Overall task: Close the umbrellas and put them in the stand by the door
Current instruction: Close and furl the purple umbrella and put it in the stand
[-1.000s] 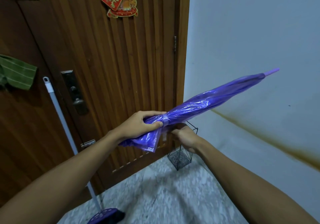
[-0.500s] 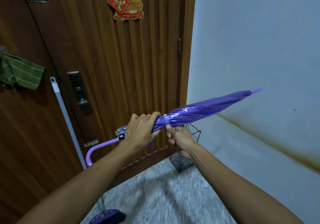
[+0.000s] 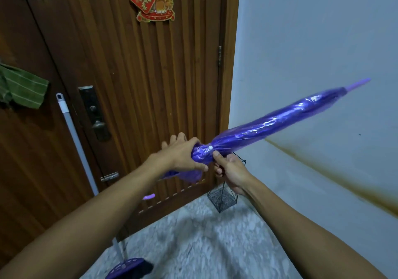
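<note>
A folded purple umbrella point(image 3: 280, 121) is held in the air, its pale tip pointing up and right toward the wall. My left hand point(image 3: 183, 156) wraps the bunched canopy near its lower end. My right hand point(image 3: 228, 168) grips the umbrella just below the white strap button, from underneath. A bit of the curved lilac handle point(image 3: 148, 196) shows below my left forearm. The black wire umbrella stand point(image 3: 223, 199) sits on the floor in the corner by the door, partly hidden behind my right hand.
A brown wooden door point(image 3: 133, 84) with a lock and handle point(image 3: 97, 123) is ahead. A mop pole point(image 3: 75, 140) leans on it, with its purple head point(image 3: 127, 270) on the speckled floor. A green cloth point(image 3: 21, 89) hangs left. The white wall at right has a brown stain.
The umbrella's tip has swung up and farther right. My left hand has slid along the canopy and my right hand has shifted its grip by the strap.
</note>
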